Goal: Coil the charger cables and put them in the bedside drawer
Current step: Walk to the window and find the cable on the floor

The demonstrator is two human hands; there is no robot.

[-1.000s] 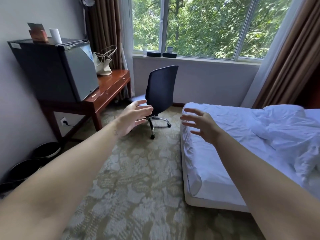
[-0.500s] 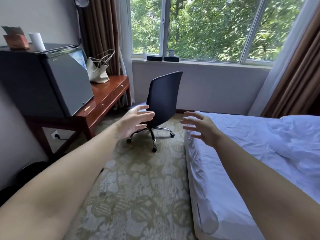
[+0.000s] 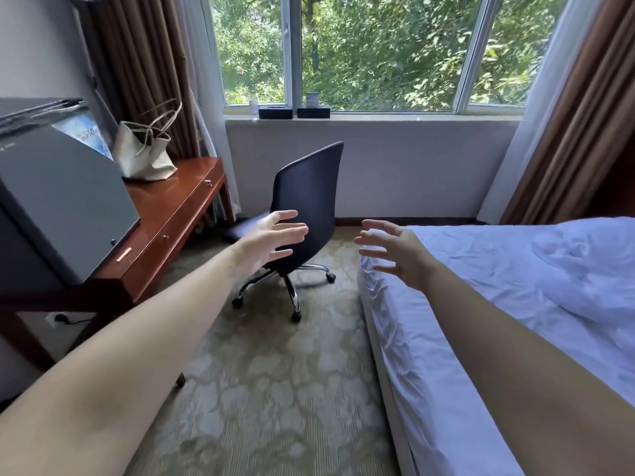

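Note:
Both arms reach forward at chest height. My left hand (image 3: 271,240) is open with fingers spread, in front of the dark office chair (image 3: 307,207). My right hand (image 3: 395,250) is open too, fingers spread, held above the near corner of the bed (image 3: 481,304). Neither hand holds anything. No charger cable and no bedside drawer shows in this view.
A red-brown desk (image 3: 171,214) with drawers stands at the left, carrying a grey mini fridge (image 3: 62,201) and a cream tote bag (image 3: 146,152). A plug sits in a wall socket (image 3: 56,318) under the desk. Patterned carpet (image 3: 275,372) runs between desk and bed. Window and curtains lie ahead.
The view has moved forward toward the chair and window, and desk and bed appear nearer. Both hands stay open and spread in front of me.

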